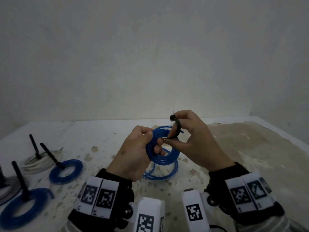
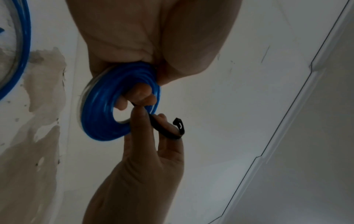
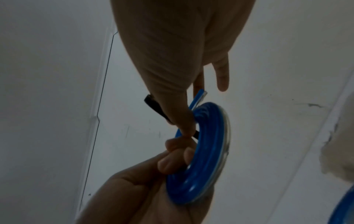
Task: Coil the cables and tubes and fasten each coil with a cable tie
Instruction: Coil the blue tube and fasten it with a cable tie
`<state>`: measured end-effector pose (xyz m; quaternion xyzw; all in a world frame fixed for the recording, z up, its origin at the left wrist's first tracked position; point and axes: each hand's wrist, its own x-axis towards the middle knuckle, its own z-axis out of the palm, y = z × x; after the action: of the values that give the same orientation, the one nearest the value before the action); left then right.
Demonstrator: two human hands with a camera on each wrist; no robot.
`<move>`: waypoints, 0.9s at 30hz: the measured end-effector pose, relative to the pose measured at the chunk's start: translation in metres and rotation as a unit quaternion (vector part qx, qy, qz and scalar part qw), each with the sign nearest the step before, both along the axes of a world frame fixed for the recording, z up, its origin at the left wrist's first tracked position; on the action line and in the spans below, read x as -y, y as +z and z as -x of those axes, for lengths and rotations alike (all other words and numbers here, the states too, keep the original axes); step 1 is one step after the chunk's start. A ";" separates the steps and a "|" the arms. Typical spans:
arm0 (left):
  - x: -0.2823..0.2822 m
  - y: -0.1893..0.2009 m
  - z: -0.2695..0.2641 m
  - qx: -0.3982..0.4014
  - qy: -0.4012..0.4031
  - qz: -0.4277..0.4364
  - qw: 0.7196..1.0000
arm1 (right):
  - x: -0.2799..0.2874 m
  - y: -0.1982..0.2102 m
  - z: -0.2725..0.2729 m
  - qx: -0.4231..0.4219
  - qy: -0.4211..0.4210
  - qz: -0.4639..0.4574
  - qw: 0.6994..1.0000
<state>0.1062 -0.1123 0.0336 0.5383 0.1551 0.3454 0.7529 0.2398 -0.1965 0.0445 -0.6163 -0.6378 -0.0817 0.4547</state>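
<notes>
My left hand (image 1: 142,148) grips a coil of blue tube (image 1: 167,156) above the table, its fingers curled through the ring's hole. The same blue coil (image 2: 101,115) (image 3: 206,159) fills both wrist views. My right hand (image 1: 189,138) pinches a black cable tie (image 1: 177,127) bent into an arc; its thin end reaches into the coil's hole by my left fingertips. The tie's head (image 2: 179,123) points up and away. A loose end of the tube (image 3: 200,94) sticks out behind my right thumb.
More loose blue tube (image 1: 160,174) lies on the stained white table (image 1: 234,148) under my hands. At left lie tied coils: a blue coil (image 1: 66,171), a white coil (image 1: 39,163), another blue coil (image 1: 25,208), a grey coil (image 1: 8,190), each with a black tie tail upright.
</notes>
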 end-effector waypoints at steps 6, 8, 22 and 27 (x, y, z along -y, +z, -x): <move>-0.003 0.001 -0.001 -0.030 -0.001 0.000 1.000 | -0.010 -0.016 -0.002 0.024 -0.004 -0.073 0.997; -0.004 0.001 -0.001 -0.048 0.003 0.001 0.999 | -0.012 -0.021 -0.002 0.020 -0.002 -0.083 0.996; -0.008 -0.003 -0.008 -0.055 0.086 -0.058 0.993 | -0.011 -0.012 0.001 -0.266 0.079 0.009 0.961; -0.004 -0.004 -0.010 -0.062 0.085 -0.086 0.991 | -0.013 -0.007 0.003 -0.253 0.029 0.006 0.967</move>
<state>0.1160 -0.1081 0.0299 0.6061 0.2164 0.3859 0.6610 0.2369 -0.1838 0.0380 -0.6006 -0.5203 0.0939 0.5998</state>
